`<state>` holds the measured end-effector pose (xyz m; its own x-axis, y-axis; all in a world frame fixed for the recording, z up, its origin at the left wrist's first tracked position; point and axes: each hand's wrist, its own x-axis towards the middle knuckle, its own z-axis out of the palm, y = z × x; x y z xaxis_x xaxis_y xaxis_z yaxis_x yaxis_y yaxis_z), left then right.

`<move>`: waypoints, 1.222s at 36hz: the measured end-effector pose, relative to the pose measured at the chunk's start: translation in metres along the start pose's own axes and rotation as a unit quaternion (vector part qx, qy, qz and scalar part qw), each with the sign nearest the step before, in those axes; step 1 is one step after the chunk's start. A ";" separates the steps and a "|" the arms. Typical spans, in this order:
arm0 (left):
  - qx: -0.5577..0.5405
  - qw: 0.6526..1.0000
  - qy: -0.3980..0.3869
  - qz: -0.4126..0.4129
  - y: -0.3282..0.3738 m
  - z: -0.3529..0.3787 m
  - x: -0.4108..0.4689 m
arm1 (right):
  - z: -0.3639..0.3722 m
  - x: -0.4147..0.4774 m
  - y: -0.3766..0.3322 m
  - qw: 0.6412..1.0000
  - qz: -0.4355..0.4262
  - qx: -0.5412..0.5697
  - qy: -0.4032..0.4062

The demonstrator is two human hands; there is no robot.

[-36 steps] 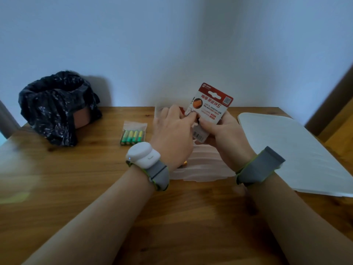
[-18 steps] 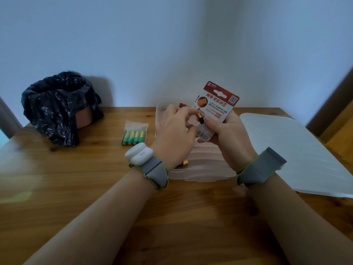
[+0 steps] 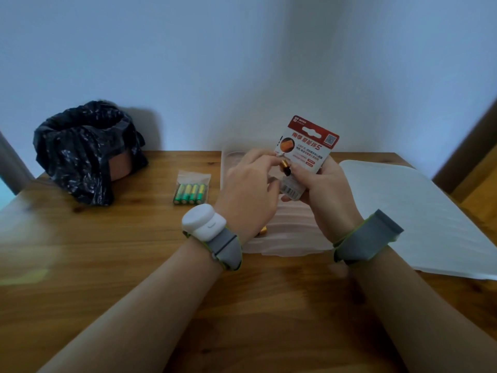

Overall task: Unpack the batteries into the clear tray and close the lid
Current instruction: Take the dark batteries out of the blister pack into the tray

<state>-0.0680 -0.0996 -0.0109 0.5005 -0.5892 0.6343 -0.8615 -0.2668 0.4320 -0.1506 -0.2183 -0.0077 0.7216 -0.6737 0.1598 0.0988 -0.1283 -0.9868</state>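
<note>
Where the counter [image 3: 134, 265] runs bare at 6 o'clock, both hands rise above the clear tray [image 3: 290, 238]: right hand [image 3: 322, 189] clamped on battery pack [image 3: 306, 149], left hand [image 3: 250, 189] fingertips pinching a battery [image 3: 285, 167] at its face; lid [image 3: 416, 211] at 3 o'clock.

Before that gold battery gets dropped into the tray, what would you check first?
1. Battery free of the red card pack: cannot tell.
2. Left hand fingers on the battery: ok.
3. Right hand gripping the pack: ok.
4. Clear tray open beneath the hands: ok.
5. Lid lying aside, clear of the tray: ok.
6. Green batteries unpacked: not ok, still bagged.
</note>
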 end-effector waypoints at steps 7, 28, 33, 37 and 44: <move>-0.019 0.999 0.022 -0.018 -0.003 -0.004 0.002 | 0.000 -0.002 -0.001 0.999 -0.022 -0.022 0.006; 0.024 0.999 0.035 0.000 -0.018 -0.012 0.005 | -0.004 -0.001 0.001 0.994 -0.045 -0.083 -0.047; -0.064 0.995 0.050 -0.062 -0.019 -0.015 0.009 | -0.005 0.004 0.003 0.994 -0.022 -0.107 -0.027; -0.144 0.981 0.069 -0.114 -0.023 -0.018 0.011 | -0.007 0.006 0.004 0.993 -0.007 -0.117 -0.020; -0.145 0.980 0.044 -0.127 -0.035 -0.021 0.019 | -0.010 0.009 0.006 0.992 0.003 -0.129 -0.012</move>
<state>-0.0260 -0.0853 -0.0005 0.7127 -0.4606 0.5290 -0.6532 -0.1609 0.7399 -0.1505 -0.2322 -0.0119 0.7386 -0.6570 0.1509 -0.0808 -0.3085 -0.9478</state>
